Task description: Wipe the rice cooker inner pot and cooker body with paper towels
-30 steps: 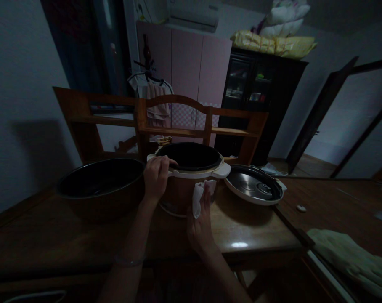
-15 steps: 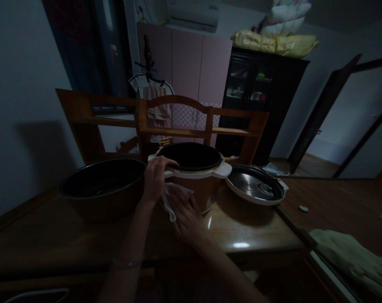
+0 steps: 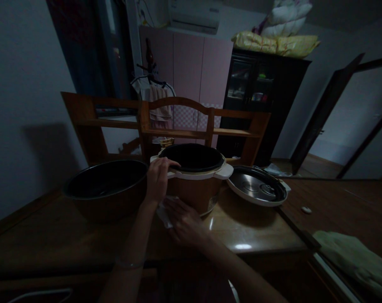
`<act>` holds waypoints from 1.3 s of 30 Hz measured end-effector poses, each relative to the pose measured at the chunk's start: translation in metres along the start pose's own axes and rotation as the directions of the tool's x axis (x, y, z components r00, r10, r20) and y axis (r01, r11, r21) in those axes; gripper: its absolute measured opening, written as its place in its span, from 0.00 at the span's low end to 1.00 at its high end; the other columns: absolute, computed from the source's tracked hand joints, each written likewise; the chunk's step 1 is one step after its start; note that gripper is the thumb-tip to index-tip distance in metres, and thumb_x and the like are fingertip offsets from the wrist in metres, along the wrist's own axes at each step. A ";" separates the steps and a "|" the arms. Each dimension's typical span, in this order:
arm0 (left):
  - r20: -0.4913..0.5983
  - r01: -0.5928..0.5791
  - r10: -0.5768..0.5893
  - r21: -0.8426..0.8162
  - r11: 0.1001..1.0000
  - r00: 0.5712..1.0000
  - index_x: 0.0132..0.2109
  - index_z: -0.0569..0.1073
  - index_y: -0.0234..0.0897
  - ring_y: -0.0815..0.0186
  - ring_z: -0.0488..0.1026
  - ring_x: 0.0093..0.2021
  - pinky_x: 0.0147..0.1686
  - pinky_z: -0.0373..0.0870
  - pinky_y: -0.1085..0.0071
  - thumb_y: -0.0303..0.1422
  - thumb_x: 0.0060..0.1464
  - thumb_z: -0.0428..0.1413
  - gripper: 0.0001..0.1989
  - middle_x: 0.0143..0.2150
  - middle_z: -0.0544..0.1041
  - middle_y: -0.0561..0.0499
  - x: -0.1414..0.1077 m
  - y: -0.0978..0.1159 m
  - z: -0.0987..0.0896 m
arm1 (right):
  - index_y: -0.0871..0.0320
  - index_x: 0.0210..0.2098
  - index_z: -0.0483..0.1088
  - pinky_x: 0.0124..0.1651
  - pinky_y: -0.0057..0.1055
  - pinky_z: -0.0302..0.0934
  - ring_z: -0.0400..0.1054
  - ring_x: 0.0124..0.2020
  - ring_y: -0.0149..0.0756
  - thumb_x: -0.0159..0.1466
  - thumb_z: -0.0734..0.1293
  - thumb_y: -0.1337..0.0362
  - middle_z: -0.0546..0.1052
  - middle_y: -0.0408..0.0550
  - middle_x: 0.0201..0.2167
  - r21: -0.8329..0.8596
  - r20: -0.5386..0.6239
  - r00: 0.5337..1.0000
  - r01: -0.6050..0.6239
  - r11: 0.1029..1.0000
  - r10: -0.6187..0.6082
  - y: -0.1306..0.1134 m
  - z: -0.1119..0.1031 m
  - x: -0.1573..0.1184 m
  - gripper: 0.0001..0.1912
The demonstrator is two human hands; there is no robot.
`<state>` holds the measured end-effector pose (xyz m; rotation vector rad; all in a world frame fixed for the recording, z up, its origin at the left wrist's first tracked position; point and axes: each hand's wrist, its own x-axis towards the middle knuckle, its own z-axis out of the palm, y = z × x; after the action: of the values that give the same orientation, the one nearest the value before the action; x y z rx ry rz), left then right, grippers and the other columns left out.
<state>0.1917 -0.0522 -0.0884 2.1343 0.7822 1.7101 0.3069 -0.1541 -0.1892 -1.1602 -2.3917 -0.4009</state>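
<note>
A round cooker body (image 3: 194, 191) with a cream rim and side handles stands on the glossy wooden table, its dark inside facing up. My left hand (image 3: 157, 176) grips the rim at its left front, thumb over the edge. Low on the cooker's front, my right hand (image 3: 184, 221) is closed on a thin white cloth (image 3: 164, 213) pressed to the outer wall. To the left sits a dark inner pot (image 3: 110, 204). The cooker lid (image 3: 252, 187) lies at the right, its metal inner side up.
Behind the cooker rises a wooden shelf rack (image 3: 178, 131) along the table's back edge. A small white object (image 3: 306, 210) and a pale green cloth (image 3: 351, 256) lie at the right. A drawer with a white handle is at the lower left.
My right hand and the cloth have moved down the cooker's wall, and the cloth looks more bunched. My left hand stays on the rim. The view has shifted slightly.
</note>
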 end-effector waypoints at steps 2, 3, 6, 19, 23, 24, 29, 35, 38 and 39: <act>0.009 -0.006 0.006 0.004 1.000 1.000 0.37 0.80 0.43 0.62 0.73 0.49 0.58 0.60 0.63 0.40 0.69 0.35 0.28 0.44 0.80 0.51 0.000 0.000 0.000 | 0.71 0.64 0.61 0.74 0.41 0.40 0.44 0.72 0.42 0.64 0.63 0.62 0.59 0.60 0.68 -0.003 0.011 1.000 0.029 1.000 -0.029 0.002 0.000 -0.004 0.31; 0.014 -0.010 0.010 0.006 1.000 1.000 0.37 0.80 0.43 0.62 0.73 0.49 0.59 0.60 0.63 0.40 0.69 0.35 0.28 0.44 0.80 0.51 0.001 0.000 0.000 | 0.71 0.64 0.62 0.74 0.41 0.40 0.44 0.72 0.42 0.65 0.63 0.62 0.60 0.61 0.68 -0.003 0.014 0.999 0.040 0.999 -0.040 0.003 0.001 -0.005 0.30; 0.025 -0.004 0.003 0.013 1.000 1.000 0.38 0.80 0.43 0.62 0.72 0.49 0.60 0.60 0.63 0.40 0.69 0.35 0.28 0.44 0.80 0.51 0.001 0.000 -0.001 | 0.69 0.64 0.63 0.73 0.42 0.41 0.45 0.72 0.41 0.66 0.62 0.64 0.60 0.59 0.68 0.016 0.014 0.998 0.066 0.998 -0.066 0.007 -0.001 -0.010 0.29; 0.021 0.001 -0.002 0.007 1.000 1.000 0.38 0.80 0.42 0.62 0.72 0.49 0.59 0.61 0.63 0.39 0.69 0.37 0.27 0.44 0.80 0.50 0.001 0.000 0.000 | 0.66 0.67 0.58 0.73 0.43 0.42 0.43 0.73 0.40 0.68 0.62 0.63 0.58 0.57 0.69 0.076 0.194 0.967 0.155 0.985 -0.167 0.027 -0.024 -0.047 0.30; 0.009 -0.008 0.008 0.003 1.000 1.000 0.38 0.80 0.42 0.61 0.72 0.48 0.58 0.62 0.62 0.39 0.69 0.37 0.26 0.44 0.80 0.51 0.001 -0.001 0.001 | 0.65 0.68 0.56 0.73 0.44 0.42 0.43 0.73 0.40 0.67 0.62 0.64 0.57 0.57 0.70 0.069 0.247 0.956 0.144 0.987 -0.156 0.036 -0.027 -0.062 0.32; 0.009 -0.010 0.010 0.002 1.000 1.000 0.38 0.80 0.42 0.62 0.73 0.48 0.58 0.62 0.62 0.39 0.69 0.37 0.26 0.43 0.80 0.51 0.001 -0.002 0.001 | 0.65 0.69 0.55 0.73 0.43 0.41 0.43 0.73 0.40 0.67 0.61 0.64 0.58 0.56 0.70 0.070 0.250 0.956 0.141 0.987 -0.154 0.038 -0.029 -0.066 0.32; 0.004 -0.010 0.010 0.001 1.000 1.000 0.38 0.80 0.42 0.62 0.73 0.48 0.58 0.61 0.62 0.38 0.69 0.38 0.26 0.43 0.80 0.51 0.001 -0.002 0.001 | 0.63 0.67 0.58 0.74 0.41 0.38 0.44 0.72 0.36 0.68 0.59 0.67 0.59 0.54 0.69 0.063 0.272 0.947 0.159 0.985 -0.170 0.044 -0.043 -0.080 0.28; 0.000 -0.020 0.020 0.022 1.000 1.000 0.38 0.80 0.41 0.62 0.73 0.48 0.58 0.62 0.63 0.38 0.69 0.38 0.26 0.43 0.80 0.51 0.001 -0.004 0.002 | 0.63 0.68 0.57 0.73 0.41 0.42 0.45 0.72 0.36 0.68 0.60 0.66 0.61 0.51 0.68 0.083 0.270 0.948 0.149 0.985 -0.166 0.054 -0.052 -0.091 0.29; -0.002 -0.020 0.020 0.031 0.999 1.000 0.37 0.80 0.41 0.62 0.73 0.48 0.58 0.61 0.62 0.38 0.69 0.37 0.26 0.43 0.80 0.50 0.001 -0.004 0.002 | 0.64 0.68 0.56 0.72 0.42 0.46 0.46 0.72 0.38 0.66 0.61 0.67 0.62 0.53 0.68 0.056 0.250 0.956 0.142 0.988 -0.151 0.065 -0.052 -0.103 0.31; -0.006 -0.021 0.022 0.033 0.999 1.000 0.37 0.80 0.41 0.62 0.73 0.48 0.58 0.61 0.62 0.38 0.69 0.37 0.26 0.43 0.80 0.50 0.001 -0.004 0.002 | 0.64 0.68 0.56 0.72 0.43 0.47 0.46 0.72 0.39 0.66 0.61 0.67 0.62 0.53 0.68 0.041 0.243 0.959 0.143 0.989 -0.149 0.071 -0.052 -0.108 0.31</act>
<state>0.1931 -0.0481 -0.0906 2.1677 0.7978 1.7273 0.4360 -0.2062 -0.1950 -1.0804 -2.7002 -0.2899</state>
